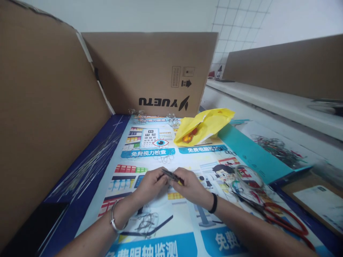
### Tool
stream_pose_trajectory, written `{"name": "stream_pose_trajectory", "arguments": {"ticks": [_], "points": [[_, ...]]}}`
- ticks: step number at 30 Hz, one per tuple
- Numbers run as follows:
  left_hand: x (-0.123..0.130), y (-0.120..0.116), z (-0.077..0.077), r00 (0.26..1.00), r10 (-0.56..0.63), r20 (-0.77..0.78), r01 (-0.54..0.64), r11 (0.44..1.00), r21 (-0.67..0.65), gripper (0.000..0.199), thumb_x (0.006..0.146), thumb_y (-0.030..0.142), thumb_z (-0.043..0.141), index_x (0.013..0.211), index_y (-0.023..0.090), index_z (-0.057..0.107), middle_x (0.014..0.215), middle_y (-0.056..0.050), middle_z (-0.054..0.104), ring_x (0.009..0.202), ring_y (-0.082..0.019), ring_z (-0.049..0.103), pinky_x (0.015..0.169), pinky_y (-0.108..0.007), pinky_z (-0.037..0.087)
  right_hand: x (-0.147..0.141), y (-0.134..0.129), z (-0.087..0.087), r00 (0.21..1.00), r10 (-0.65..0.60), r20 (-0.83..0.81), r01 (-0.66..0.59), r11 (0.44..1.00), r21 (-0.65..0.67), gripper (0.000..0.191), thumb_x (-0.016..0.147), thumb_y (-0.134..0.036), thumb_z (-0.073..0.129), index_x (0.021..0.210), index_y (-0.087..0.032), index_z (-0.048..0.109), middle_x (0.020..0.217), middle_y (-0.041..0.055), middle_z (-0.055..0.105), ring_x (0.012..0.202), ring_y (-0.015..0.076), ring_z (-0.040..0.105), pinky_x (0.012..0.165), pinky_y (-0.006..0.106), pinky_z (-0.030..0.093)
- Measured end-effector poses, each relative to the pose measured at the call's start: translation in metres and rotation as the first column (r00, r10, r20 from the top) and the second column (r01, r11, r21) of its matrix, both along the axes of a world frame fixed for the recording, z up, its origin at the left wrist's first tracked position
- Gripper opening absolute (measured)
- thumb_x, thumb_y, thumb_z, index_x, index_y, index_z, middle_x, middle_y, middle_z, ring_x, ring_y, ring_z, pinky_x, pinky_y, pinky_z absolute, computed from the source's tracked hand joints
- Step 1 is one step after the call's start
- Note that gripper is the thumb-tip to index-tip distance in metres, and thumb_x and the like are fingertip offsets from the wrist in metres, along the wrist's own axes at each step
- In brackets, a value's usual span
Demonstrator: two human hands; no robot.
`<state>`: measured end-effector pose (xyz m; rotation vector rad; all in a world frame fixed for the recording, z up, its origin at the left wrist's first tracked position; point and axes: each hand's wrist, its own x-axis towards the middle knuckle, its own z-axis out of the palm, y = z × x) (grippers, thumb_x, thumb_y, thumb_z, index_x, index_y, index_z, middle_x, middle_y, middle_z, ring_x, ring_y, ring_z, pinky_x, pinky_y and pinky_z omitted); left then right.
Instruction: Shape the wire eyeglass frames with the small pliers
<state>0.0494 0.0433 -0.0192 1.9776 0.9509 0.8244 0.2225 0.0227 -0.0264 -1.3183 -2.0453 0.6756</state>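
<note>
My right hand [191,184] is closed around small pliers [172,175] with dark jaws and a bit of yellow on the handle. Their jaws point left, to the fingertips of my left hand [151,184]. The fingers of that hand are pinched together at the jaw tips; what they grip is too small to make out. Both hands meet over a printed poster sheet [158,162] that covers the table. A loose tangle of thin wire [144,223] lies on the sheet below my left hand.
Straight wires [88,167] lie along the left. Behind stands a cardboard panel [120,71], with a yellow bag [206,123] before it. At right are red-handled scissors [284,216], a wire coil [249,176] and a teal box [249,153] by a wire heap [278,150].
</note>
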Motion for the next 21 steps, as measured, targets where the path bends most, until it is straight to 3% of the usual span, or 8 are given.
{"name": "stream_pose_trajectory", "arguments": {"ticks": [8, 12, 15, 18, 21], "points": [[0.0, -0.001, 0.002, 0.996, -0.036, -0.088, 0.036, 0.999, 0.002, 0.02, 0.086, 0.023, 0.045, 0.077, 0.017, 0.062, 0.069, 0.002, 0.063, 0.063, -0.011, 0.056, 0.059, -0.02, 0.042, 0.004, 0.001, 0.002, 0.996, -0.013, -0.089, 0.009, 0.999, -0.044, 0.023, 0.077, -0.029, 0.053, 0.06, -0.019, 0.041, 0.06, -0.0038, 0.041, 0.059, 0.0102, 0.04, 0.055, 0.023, 0.03], [-0.008, 0.007, 0.002, 0.964, 0.076, -0.256, -0.031, 0.984, 0.175, 0.019, 0.087, 0.021, 0.043, 0.085, 0.019, 0.062, 0.078, 0.0, 0.066, 0.073, -0.014, 0.059, 0.066, -0.023, 0.044, 0.007, 0.003, 0.0, 0.975, -0.096, -0.199, 0.08, 0.993, -0.087, 0.019, 0.077, -0.031, 0.051, 0.064, -0.019, 0.046, 0.061, -0.0033, 0.043, 0.059, 0.0105, 0.04, 0.056, 0.023, 0.032], [-0.015, 0.017, 0.003, 0.861, 0.234, -0.45, -0.037, 0.913, 0.405, 0.021, 0.084, 0.012, 0.044, 0.093, 0.019, 0.061, 0.091, -0.004, 0.066, 0.085, -0.018, 0.059, 0.074, -0.028, 0.045, 0.01, 0.005, -0.002, 0.933, -0.18, -0.312, 0.133, 0.977, -0.167, 0.018, 0.076, -0.034, 0.053, 0.067, -0.019, 0.048, 0.061, -0.0037, 0.044, 0.059, 0.0106, 0.04, 0.056, 0.023, 0.033], [-0.017, 0.028, 0.008, 0.721, 0.323, -0.613, 0.115, 0.816, 0.566, 0.023, 0.082, 0.007, 0.045, 0.096, 0.018, 0.06, 0.096, -0.008, 0.064, 0.093, -0.022, 0.055, 0.079, -0.034, 0.043, 0.012, 0.007, -0.004, 0.863, -0.264, -0.43, 0.164, 0.953, -0.255, 0.021, 0.074, -0.038, 0.056, 0.07, -0.019, 0.049, 0.06, -0.0042, 0.043, 0.058, 0.0104, 0.039, 0.055, 0.023, 0.033], [-0.012, 0.041, 0.016, 0.622, 0.323, -0.713, 0.289, 0.752, 0.592, 0.022, 0.083, 0.008, 0.046, 0.099, 0.016, 0.058, 0.101, -0.011, 0.062, 0.098, -0.024, 0.052, 0.079, -0.037, 0.04, 0.013, 0.009, -0.004, 0.808, -0.284, -0.515, 0.161, 0.949, -0.271, 0.022, 0.074, -0.039, 0.057, 0.07, -0.019, 0.049, 0.063, -0.0037, 0.044, 0.059, 0.0104, 0.039, 0.056, 0.023, 0.034]]}}
